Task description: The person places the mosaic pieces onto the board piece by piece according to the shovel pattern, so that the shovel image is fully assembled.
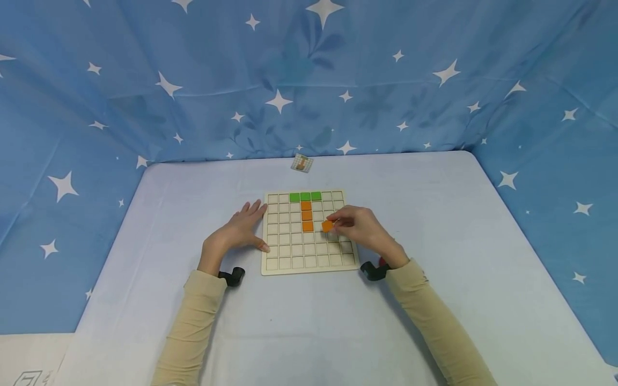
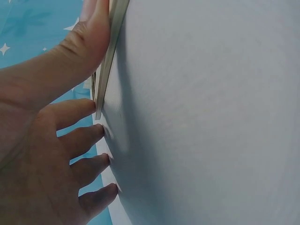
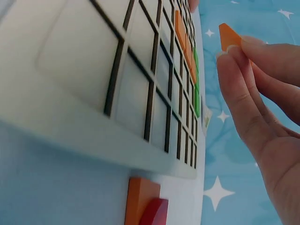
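A pale wooden grid board [image 1: 286, 250] lies on the white table. Three green square tiles [image 1: 306, 197] line its far row, and three orange square tiles [image 1: 307, 215] run toward me in a column below the middle one. Between thumb and fingertips, my right hand [image 1: 359, 228] pinches another orange tile [image 3: 229, 38], held above the board just right of that column. My left hand [image 1: 238, 228] rests at the board's left edge, its fingers spread and nearly straight, the thumb at the rim.
Beyond the board lies a small patterned card [image 1: 302, 163]. Beside its right edge, an orange block [image 3: 138, 197] and a red piece [image 3: 157, 213] lie together, mostly hidden by my right wrist in the head view. A starry blue curtain [image 1: 289, 69] surrounds the table [image 1: 299, 327].
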### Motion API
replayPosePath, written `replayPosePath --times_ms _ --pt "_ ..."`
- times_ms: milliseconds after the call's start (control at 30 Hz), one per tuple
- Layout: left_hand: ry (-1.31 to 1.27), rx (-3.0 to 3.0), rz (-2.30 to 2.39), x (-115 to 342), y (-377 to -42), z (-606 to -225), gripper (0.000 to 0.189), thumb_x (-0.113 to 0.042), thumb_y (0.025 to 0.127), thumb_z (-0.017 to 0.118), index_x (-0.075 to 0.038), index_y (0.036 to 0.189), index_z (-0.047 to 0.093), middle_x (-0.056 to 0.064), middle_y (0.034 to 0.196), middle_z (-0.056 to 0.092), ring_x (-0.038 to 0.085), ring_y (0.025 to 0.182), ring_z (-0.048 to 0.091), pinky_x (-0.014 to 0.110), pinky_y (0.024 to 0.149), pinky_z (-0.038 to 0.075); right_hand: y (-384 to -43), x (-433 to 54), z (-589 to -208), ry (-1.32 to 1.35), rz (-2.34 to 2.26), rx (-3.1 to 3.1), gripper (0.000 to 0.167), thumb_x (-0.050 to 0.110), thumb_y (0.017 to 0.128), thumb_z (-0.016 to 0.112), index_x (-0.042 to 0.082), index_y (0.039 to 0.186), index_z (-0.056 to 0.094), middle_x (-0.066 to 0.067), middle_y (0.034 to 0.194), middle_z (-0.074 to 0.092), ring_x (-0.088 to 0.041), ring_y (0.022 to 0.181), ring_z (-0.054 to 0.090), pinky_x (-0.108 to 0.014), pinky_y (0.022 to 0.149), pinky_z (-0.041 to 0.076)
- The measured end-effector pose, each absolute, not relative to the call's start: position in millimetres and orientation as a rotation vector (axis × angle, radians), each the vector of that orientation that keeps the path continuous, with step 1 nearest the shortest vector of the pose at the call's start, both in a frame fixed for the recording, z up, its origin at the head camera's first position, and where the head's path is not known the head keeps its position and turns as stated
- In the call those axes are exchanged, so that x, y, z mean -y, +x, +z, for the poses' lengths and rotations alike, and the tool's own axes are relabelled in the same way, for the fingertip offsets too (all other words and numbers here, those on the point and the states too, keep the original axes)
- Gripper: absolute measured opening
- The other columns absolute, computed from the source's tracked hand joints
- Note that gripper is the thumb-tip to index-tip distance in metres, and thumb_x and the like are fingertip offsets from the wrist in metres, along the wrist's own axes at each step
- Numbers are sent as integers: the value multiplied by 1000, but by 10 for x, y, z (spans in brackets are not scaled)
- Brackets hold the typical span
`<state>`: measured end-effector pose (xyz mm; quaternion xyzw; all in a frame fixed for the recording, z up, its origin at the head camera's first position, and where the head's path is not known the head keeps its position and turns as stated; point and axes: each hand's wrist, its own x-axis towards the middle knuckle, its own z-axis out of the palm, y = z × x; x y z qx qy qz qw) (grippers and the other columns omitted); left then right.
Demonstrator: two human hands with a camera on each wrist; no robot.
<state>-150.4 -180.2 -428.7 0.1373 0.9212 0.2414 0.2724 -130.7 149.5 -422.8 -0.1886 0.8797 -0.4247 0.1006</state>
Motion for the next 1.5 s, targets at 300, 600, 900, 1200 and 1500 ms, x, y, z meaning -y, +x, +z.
replayPosePath --times_ms 300,600,900,1200,1500 --pt "369 -2475 667 1809 -1520 -4257 118 -29 80 89 -5 166 11 19 173 -2 40 159 -8 58 129 0 -1276 -1356 -4191 -533 -1240 -2577 28 3 89 77 0 117 76 -14 115 73 -23 95 72 -39 90 62" --pt "389 -2470 685 1799 -1542 -4268 118 -30 81 89 -6 166 11 18 173 -2 40 159 -8 58 129 0 -1260 -1194 -4126 -497 -1155 -2624 26 3 90 75 0 116 76 -13 114 73 -21 92 69 -38 87 61" --pt "377 -2473 675 1784 -1555 -4290 119 -30 80 90 -7 166 11 16 173 -3 38 160 -9 57 130 -1 -1301 -1110 -4163 -432 -1118 -2586 23 2 89 77 1 112 77 -11 103 73 -19 86 67 -32 79 58" --pt "354 -2472 660 1803 -1538 -4293 119 -30 80 90 -7 166 11 16 173 -3 38 160 -9 56 130 0 -1331 -1003 -4227 -469 -1059 -2547 23 4 87 81 -1 109 77 -10 95 74 -16 81 70 -32 81 60" --pt "355 -2484 653 1815 -1520 -4313 119 -31 79 90 -7 166 12 16 174 -2 38 160 -8 56 130 0 -1319 -898 -4288 -469 -981 -2564 22 4 89 78 -1 110 77 -9 96 73 -15 82 66 -26 74 57"
